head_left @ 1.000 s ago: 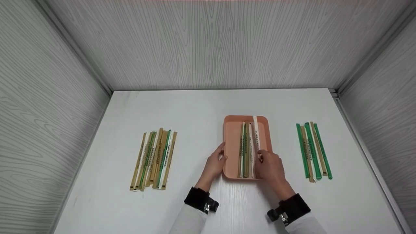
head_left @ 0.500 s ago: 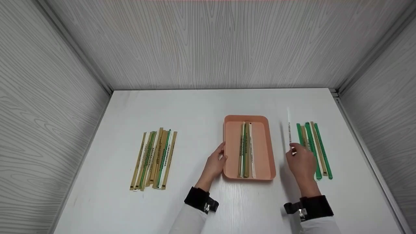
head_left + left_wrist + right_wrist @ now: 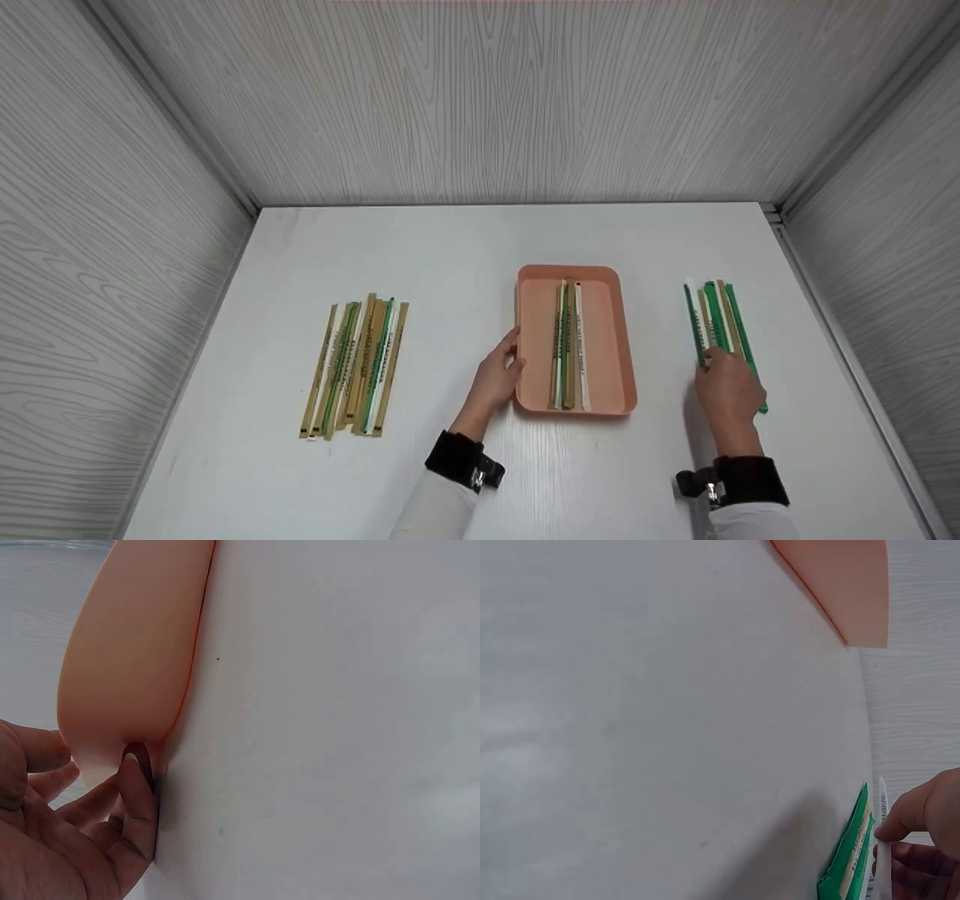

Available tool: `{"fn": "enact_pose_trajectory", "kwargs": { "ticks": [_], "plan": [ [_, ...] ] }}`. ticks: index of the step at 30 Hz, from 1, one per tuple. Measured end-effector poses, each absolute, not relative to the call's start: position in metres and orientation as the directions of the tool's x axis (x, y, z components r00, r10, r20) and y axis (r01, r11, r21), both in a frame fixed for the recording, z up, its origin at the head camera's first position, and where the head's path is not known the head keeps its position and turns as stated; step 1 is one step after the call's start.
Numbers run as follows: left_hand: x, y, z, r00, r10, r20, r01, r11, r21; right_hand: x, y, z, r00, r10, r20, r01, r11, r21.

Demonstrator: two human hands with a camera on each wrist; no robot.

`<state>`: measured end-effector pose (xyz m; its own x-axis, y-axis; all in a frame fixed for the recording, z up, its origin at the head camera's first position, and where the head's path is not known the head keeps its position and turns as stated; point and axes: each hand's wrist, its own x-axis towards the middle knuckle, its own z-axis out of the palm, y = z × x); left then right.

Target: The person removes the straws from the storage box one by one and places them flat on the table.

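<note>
My left hand [image 3: 495, 379] grips the left side of a pink rectangular tray [image 3: 535, 337]; in the left wrist view its bent fingers lie against the tray's outer wall [image 3: 139, 652]. Several slim wrapped straws [image 3: 568, 349], brown, green and white, lie lengthwise inside the tray. Over at the right, my right hand [image 3: 729, 390] pinches a white wrapped straw [image 3: 883, 862] between thumb and fingers. It is above the right-hand pile of green, brown and white straws [image 3: 718, 319], partly covering their near ends. Whether the held straw touches the pile I cannot tell.
On the left of the white table [image 3: 442, 247] lies a larger pile of brown, green and white wrapped straws [image 3: 352, 367], roughly side by side. Grey wood-grain panels [image 3: 480, 105] enclose the table at the back and both sides.
My right hand has carried the white straw out of the tray, rightward to the right-hand pile. The left hand stays at the tray, which has not visibly moved.
</note>
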<state>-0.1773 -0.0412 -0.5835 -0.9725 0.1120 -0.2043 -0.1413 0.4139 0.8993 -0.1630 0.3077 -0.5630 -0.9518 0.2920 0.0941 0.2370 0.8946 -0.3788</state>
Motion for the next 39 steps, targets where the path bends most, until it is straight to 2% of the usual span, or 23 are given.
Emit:
{"fn": "enact_pose_trajectory", "kwargs": {
  "ticks": [11, 18, 25, 32, 39],
  "plan": [
    [-0.178, -0.042, -0.584, -0.973, 0.122, -0.194, -0.13, 0.405, 0.905, -0.16, 0.313, -0.571, -0.933, 0.355, 0.057, 0.307, 0.869, -0.389],
    [-0.176, -0.042, -0.584, -0.972, 0.123, -0.2, -0.134, 0.409, 0.903, -0.161, 0.305, -0.571, -0.921, 0.34, 0.191, 0.237, 0.877, -0.418],
    [-0.176, -0.042, -0.584, -0.975, 0.129, -0.179, -0.112, 0.406, 0.907, -0.163, 0.276, -0.567, -0.937, 0.25, 0.245, 0.116, 0.881, -0.458],
    [-0.176, -0.042, -0.584, -0.976, 0.119, -0.184, -0.119, 0.416, 0.901, -0.166, 0.236, -0.563, -0.95, 0.078, 0.302, -0.082, 0.872, -0.482],
    [-0.177, -0.042, -0.584, -0.975, 0.123, -0.183, -0.118, 0.411, 0.904, -0.163, 0.199, -0.563, -0.973, -0.085, 0.213, -0.183, 0.849, -0.495]
  ]
}}
